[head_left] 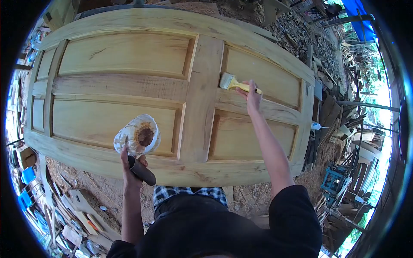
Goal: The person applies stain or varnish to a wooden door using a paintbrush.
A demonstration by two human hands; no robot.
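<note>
A wooden panel door (202, 99) lies flat in front of me, pale yellow with darker grain streaks and recessed panels. My right hand (253, 95) grips the yellow handle of a paintbrush (233, 82). Its pale bristles are at the corner where the middle upright meets the upper right panel and the rail. Over the lower left panel, my left hand (131, 167) holds up a stained white plastic tub (127, 134), tilted so that brown liquid shows inside. A dark, rounded tube-like piece (143, 172) sticks out by the fingers of that hand.
Timber offcuts (331, 114) and scraps are piled right of the door. A blue metal machine (335, 180) stands at the lower right, and boards (92, 210) lean at the lower left. Wood shavings cover the ground (254, 193). A blue tarp (360, 21) hangs at upper right.
</note>
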